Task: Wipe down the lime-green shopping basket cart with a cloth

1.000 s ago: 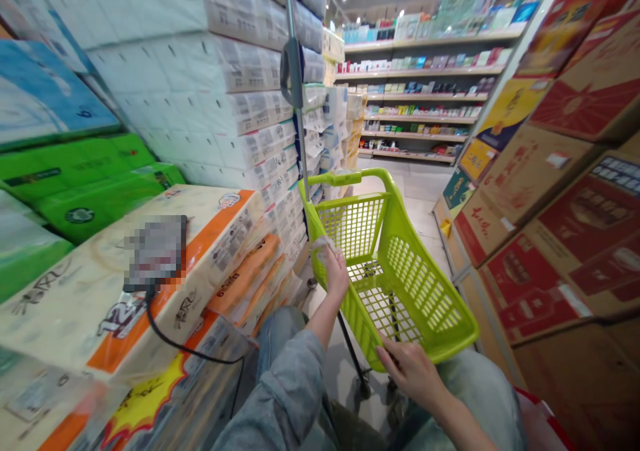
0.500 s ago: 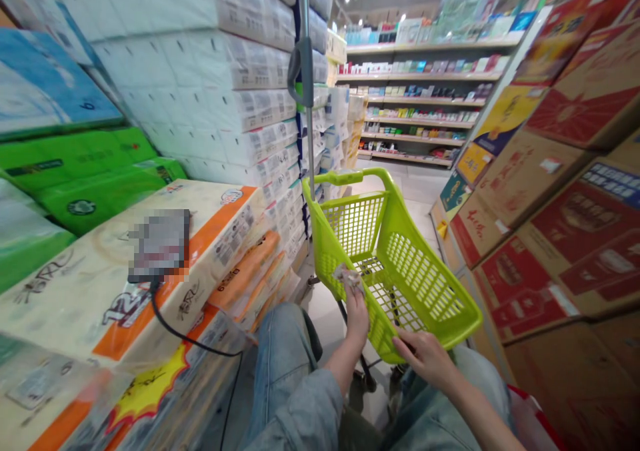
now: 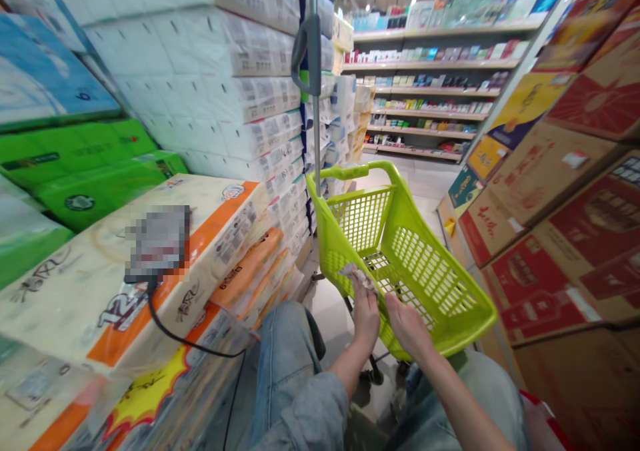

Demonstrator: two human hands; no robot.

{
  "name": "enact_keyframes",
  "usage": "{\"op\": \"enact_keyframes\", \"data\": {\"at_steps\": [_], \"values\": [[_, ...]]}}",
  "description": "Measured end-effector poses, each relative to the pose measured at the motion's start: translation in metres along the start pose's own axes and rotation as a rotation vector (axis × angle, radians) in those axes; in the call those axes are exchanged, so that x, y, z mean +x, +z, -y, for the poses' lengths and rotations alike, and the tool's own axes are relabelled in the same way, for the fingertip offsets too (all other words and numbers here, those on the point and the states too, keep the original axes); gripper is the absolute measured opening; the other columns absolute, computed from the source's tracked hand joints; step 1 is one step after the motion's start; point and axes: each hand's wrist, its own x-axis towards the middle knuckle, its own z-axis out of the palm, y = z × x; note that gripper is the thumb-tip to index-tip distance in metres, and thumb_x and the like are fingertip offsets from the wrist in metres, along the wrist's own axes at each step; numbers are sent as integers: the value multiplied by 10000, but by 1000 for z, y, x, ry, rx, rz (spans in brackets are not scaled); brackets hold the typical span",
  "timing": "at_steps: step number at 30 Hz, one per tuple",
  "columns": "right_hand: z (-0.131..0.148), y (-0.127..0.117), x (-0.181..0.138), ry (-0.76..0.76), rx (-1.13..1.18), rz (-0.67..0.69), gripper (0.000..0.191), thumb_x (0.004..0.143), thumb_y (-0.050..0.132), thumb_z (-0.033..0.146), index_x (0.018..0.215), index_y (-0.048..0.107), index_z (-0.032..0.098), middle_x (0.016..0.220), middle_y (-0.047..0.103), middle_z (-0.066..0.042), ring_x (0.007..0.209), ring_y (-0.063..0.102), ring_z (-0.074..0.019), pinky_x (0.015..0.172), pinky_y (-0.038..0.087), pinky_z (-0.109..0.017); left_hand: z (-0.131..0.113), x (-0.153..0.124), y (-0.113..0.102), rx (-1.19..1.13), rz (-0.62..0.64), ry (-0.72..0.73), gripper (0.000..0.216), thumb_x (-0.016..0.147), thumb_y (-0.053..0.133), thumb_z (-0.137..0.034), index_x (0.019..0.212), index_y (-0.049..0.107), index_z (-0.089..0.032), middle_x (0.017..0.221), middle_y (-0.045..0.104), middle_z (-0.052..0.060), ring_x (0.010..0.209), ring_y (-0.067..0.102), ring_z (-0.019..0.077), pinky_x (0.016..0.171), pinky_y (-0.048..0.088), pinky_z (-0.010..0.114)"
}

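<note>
A lime-green shopping cart point(image 3: 430, 258) with a slotted plastic basket stands before my knees, its near side tilted toward me. My left hand point(image 3: 367, 314) is closed on a crumpled whitish cloth point(image 3: 359, 276), pressed against the basket's near left side. Just right of it, my right hand point(image 3: 407, 324) is closed over the near rim, its fingers partly hidden. Nothing lies in the part of the basket that shows.
Tissue packs point(image 3: 200, 204) are stacked on the left, with a pixelated device point(image 3: 159, 241) and its black cable point(image 3: 195, 348) on top. A grey-handled metal pole point(image 3: 314, 58) rises by the cart. Cartons point(image 3: 530, 191) line the right; stocked shelves point(image 3: 430, 64) stand behind.
My right hand has moved up along the rim, closer to my left hand. The left hand and cloth have shifted slightly right and down across the view.
</note>
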Motion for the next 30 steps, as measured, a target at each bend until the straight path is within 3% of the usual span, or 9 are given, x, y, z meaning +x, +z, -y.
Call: {"op": "enact_keyframes", "data": {"at_steps": [7,16,20,24,27,30], "values": [[-7,-1,-3,-51,-4,-6,631,941,67,516,916,617,208,756,688,-75,749,654,-220,620,412,-276,-6,15,10,93,-130,41,530,942,299,-322,1458,233,-217,1552,133,22,1427,56,165,1187,49,350],[-25,-7,-4,-101,57,27,596,947,110,516,1066,623,239,730,682,-45,749,656,-198,643,436,-262,-19,105,-25,25,-195,90,534,942,269,-344,1456,231,-205,1549,150,5,1425,87,125,1180,66,302],[-25,-6,-5,-95,53,28,588,947,121,520,1079,624,246,750,689,-42,752,658,-196,660,444,-267,-18,135,-37,9,-293,-17,481,928,282,-289,1392,345,-176,1514,275,55,1420,138,143,1170,115,311],[-21,-6,-4,-90,49,16,582,946,130,521,1083,628,250,729,688,-37,762,662,-198,671,451,-266,-4,112,-25,15,-288,-130,436,903,306,-248,1309,435,-152,1445,392,102,1390,247,174,1161,161,339],[-22,-8,-4,-91,61,19,575,947,139,513,1105,622,247,713,688,-35,784,665,-199,681,455,-264,6,84,-14,12,-228,-53,441,901,322,-268,1313,430,-154,1470,353,97,1401,218,169,1173,117,330],[-25,-10,-4,-86,68,59,570,944,142,511,1126,617,251,750,699,-38,796,666,-201,682,458,-266,5,84,-20,31,-213,25,442,915,311,-296,1323,428,-172,1479,343,71,1411,182,149,1176,101,304]]}}
